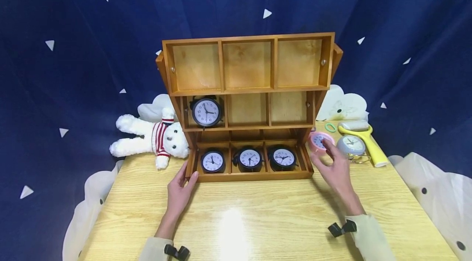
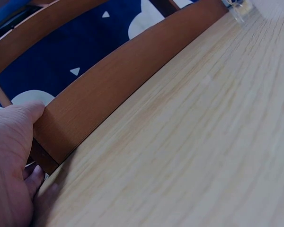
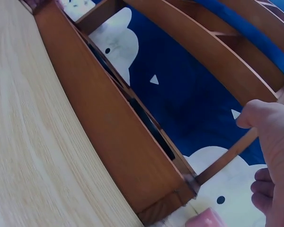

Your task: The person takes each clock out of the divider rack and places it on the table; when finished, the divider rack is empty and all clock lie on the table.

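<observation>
A three-tier wooden shelf (image 1: 248,178) stands on the table, split into compartments. At its lower left corner, my left hand (image 1: 178,190) grips the bottom tray, thumb at the front board and fingers round the side. Black alarm clocks fill the bottom row: one at left (image 1: 212,161), one in the middle (image 1: 250,158), one at right (image 1: 282,157). Another black clock (image 1: 206,112) is in the middle tier's left compartment. My right hand (image 1: 337,171) hovers beside the shelf's right end, its fingers loosely bent and overlapping a pink alarm clock (image 1: 316,141) in the head view.
Right of the pink clock are a grey-blue alarm clock (image 1: 351,145), a lint roller with a yellow handle (image 1: 376,150), a green ring (image 1: 330,128) and thin-framed glasses (image 1: 363,158). A white plush bear (image 1: 138,146) in a striped top lies left of the shelf.
</observation>
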A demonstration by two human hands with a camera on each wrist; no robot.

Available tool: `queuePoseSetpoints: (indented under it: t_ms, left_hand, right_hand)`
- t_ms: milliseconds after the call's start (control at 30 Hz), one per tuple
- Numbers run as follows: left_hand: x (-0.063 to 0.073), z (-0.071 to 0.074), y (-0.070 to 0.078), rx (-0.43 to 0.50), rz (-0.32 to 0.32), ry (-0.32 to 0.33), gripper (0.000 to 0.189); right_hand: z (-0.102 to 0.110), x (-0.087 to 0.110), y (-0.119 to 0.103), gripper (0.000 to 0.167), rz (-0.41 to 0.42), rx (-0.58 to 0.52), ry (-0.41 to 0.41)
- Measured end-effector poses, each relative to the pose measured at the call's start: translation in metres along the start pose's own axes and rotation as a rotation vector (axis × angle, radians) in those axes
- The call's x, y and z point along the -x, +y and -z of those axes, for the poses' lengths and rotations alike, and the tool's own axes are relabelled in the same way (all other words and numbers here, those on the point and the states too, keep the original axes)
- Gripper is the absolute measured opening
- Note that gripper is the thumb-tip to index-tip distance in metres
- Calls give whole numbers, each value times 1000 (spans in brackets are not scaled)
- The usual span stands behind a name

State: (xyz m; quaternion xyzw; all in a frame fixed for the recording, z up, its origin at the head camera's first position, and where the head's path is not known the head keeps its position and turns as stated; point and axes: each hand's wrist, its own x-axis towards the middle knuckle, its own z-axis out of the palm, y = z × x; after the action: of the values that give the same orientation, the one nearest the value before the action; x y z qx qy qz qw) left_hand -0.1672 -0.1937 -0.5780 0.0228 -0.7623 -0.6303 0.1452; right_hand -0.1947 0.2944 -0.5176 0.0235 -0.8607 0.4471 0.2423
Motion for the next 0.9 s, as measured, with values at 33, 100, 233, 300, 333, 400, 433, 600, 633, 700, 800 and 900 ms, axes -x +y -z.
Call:
queuePoseSetpoints:
  t_ms: [33,100,233,300,333,400,433,600,633,700,800,900]
  left_hand:
    - [-1,0,-5,-5,-2,2,61]
    - [-1,-1,-7,-1,3,1,61]
    - [2,-1,10,9,10,-6,60]
    - [4,0,19,12,4,-13,60]
    - [5,0,22,6,-1,-15,60]
    - [6,1,26,-1,-7,-19,60]
    - [6,1,27,-5,-8,-20,59]
    - [6,1,25,-6,-12,-15,60]
    - [6,1,25,-6,-14,-15,60]
    - [6,1,25,-8,-19,-17,60]
    - [6,2,26,-8,-27,-21,60]
    - [6,2,27,-4,-30,-22,59]
  right_hand:
    - [-1,1,-1,67,4,-2,-15]
    - [-4,2,-4,68,7,3,-42]
    - [-11,3,-9,73,-10,23,-119]
    - [-14,3,-12,76,-19,20,-154]
    - [-16,3,-13,77,-21,16,-174]
    - [-20,3,-15,79,-28,8,-205]
    - [-22,2,-16,80,-31,5,-223]
    - [-32,1,-19,84,-31,37,-315]
    - [-33,1,-19,85,-29,54,-330]
    - [-36,0,-20,86,-25,77,-350]
    - [-39,-1,-22,88,-10,97,-363]
    - [-41,-2,-24,90,1,119,-369]
